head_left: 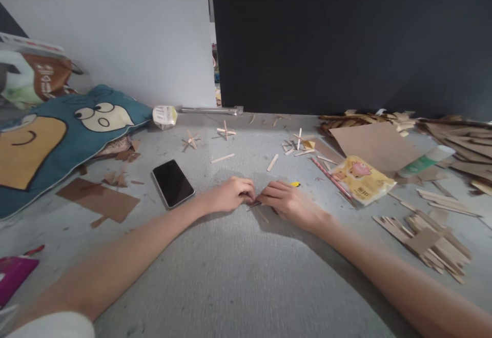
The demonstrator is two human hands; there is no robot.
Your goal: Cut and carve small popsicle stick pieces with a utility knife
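Note:
My left hand (pixel 230 194) and my right hand (pixel 286 202) meet at the middle of the grey surface (pixel 230 266), fingers curled and pinched together over thin wooden sticks (pixel 257 205) that lie between them. The sticks are mostly hidden under the fingers. A small yellow bit (pixel 295 184) lies just behind my right hand. Loose wooden sticks (pixel 272 162) and small crossed-stick pieces (pixel 226 131) are scattered farther back.
A black phone (pixel 172 183) lies left of my hands. A blue cushion (pixel 57 138) fills the far left, brown card pieces (pixel 98 199) before it. At the right are a yellow snack packet (pixel 361 178), a red pencil (pixel 330 176), a glue tube (pixel 425 161), cardboard sheets (pixel 374 143) and stick bundles (pixel 426 240).

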